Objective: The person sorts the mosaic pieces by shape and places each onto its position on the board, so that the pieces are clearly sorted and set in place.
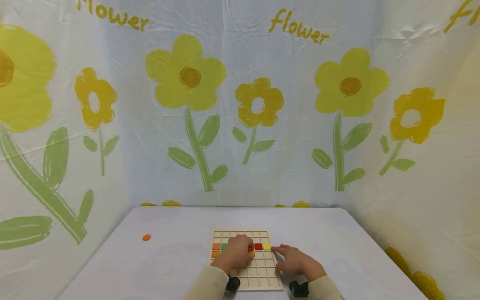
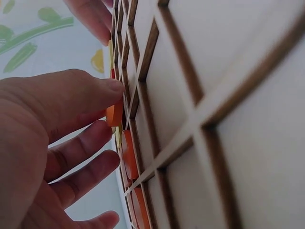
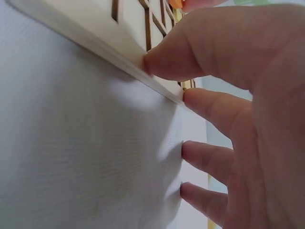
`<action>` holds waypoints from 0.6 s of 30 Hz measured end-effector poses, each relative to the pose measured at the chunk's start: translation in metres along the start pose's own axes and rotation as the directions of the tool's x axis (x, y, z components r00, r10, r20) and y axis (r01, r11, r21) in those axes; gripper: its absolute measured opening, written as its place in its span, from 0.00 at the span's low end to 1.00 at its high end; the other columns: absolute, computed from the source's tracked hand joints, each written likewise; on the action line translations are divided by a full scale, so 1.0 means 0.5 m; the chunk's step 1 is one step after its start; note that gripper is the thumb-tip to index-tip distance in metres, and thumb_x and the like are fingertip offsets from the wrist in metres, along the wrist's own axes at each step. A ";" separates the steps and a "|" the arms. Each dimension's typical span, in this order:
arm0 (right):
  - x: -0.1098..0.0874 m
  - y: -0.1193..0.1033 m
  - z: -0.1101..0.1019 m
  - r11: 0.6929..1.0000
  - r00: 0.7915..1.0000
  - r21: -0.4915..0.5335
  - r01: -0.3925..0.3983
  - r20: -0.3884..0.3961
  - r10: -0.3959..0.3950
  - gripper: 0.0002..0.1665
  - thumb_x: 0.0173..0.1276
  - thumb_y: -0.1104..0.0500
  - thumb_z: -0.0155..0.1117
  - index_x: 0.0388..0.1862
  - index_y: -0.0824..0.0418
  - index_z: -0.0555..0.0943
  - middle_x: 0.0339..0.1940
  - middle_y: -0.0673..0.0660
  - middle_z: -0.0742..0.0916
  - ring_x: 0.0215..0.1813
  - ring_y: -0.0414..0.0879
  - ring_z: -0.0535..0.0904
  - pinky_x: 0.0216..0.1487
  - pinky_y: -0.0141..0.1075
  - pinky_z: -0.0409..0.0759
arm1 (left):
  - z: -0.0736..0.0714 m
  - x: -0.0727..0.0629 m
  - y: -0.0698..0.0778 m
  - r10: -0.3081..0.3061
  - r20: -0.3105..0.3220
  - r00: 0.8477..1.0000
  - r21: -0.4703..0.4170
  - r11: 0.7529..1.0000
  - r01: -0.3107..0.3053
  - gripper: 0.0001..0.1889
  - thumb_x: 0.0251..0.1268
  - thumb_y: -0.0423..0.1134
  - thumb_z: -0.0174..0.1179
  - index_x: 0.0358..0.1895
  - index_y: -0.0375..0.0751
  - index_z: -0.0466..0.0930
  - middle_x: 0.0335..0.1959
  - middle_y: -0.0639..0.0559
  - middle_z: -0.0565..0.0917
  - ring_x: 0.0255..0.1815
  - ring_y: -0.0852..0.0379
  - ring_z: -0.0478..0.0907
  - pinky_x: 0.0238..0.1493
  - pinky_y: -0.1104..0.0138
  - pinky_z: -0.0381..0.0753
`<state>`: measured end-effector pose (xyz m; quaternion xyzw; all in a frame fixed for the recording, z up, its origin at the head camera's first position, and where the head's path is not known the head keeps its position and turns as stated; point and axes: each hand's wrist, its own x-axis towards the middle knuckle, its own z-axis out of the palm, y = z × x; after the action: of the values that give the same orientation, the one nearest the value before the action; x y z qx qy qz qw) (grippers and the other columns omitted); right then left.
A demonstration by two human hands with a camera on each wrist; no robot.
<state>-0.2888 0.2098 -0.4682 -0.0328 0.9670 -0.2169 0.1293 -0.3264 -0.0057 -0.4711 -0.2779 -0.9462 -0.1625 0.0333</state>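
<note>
A pale wooden grid board (image 1: 265, 273) lies on the table, partly covered by my left hand (image 1: 238, 250). That hand pinches an orange disc (image 2: 114, 113) between thumb and finger, close over the board's cells. One row of the board holds a salmon square tile (image 1: 216, 246), a green tile (image 1: 224, 246), a red tile (image 1: 258, 246) and a yellow tile (image 1: 266, 246); my left hand hides the middle of this row. Just below the salmon tile sits another orange disc (image 1: 215, 254). At the board's right edge, my right hand (image 1: 296, 261) touches the rim with thumb and fingertips, fingers extended.
A loose orange disc (image 1: 146, 237) lies on the white table (image 1: 168, 266), well left of the board. Behind and on both sides hangs a cloth curtain (image 1: 240, 179) printed with yellow flowers.
</note>
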 end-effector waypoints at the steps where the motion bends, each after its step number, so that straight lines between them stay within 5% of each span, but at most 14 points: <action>1: 0.000 0.000 0.002 1.000 1.000 0.000 0.004 0.000 -0.004 0.38 0.52 0.52 0.65 0.66 0.51 0.74 0.70 0.64 0.72 0.70 0.66 0.67 0.64 0.66 0.64 | 0.000 -0.001 0.000 -0.003 0.002 1.000 -0.002 1.000 0.003 0.05 0.55 0.39 0.65 0.36 0.48 0.85 0.34 0.58 0.82 0.40 0.56 0.77 0.45 0.55 0.76; 18: 0.003 0.000 0.005 1.000 1.000 0.002 -0.029 -0.002 0.029 0.37 0.54 0.50 0.66 0.67 0.49 0.74 0.71 0.63 0.72 0.70 0.67 0.65 0.63 0.68 0.63 | 0.001 0.001 -0.002 -0.027 0.026 0.999 -0.057 0.998 0.028 0.05 0.55 0.40 0.67 0.35 0.49 0.86 0.35 0.60 0.83 0.41 0.56 0.74 0.53 0.51 0.72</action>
<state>-0.2895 0.2088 -0.4707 -0.0183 0.9673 -0.2162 0.1313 -0.3270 -0.0061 -0.4716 -0.2677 -0.9452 -0.1866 0.0111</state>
